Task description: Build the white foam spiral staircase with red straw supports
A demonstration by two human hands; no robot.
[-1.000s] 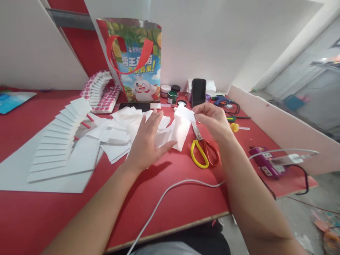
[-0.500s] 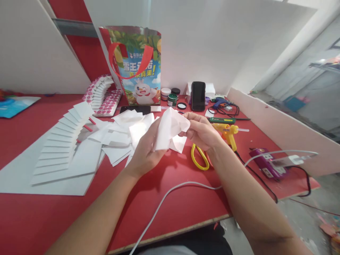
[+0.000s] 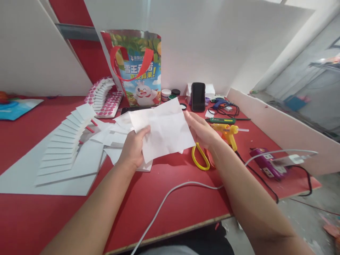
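Note:
A creased white sheet of paper [image 3: 164, 129] is spread out above the red table. My left hand [image 3: 134, 147] grips it at the left edge, thumb on top and fingers underneath. At the right edge, my right hand [image 3: 200, 129] has its fingers stretched out along the paper, and some of them are hidden behind it. Under and left of the sheet lie loose white papers [image 3: 111, 136]. Just below my right hand are the yellow handles of scissors [image 3: 198, 161], partly covered.
Left, fanned folded white pieces [image 3: 62, 141] rest on white boards [image 3: 23, 180]. A printed bag [image 3: 143, 78], paint jars [image 3: 166, 94] and a black phone [image 3: 198, 96] stand behind. Rightward are a yellow glue gun [image 3: 230, 132] and a purple box [image 3: 268, 166]. A white cable [image 3: 170, 193] crosses the front.
The paper, earlier curled and folded over between both hands, is now opened out nearly flat. My left hand has shifted left, and the right hand's fingers have straightened from their pinch.

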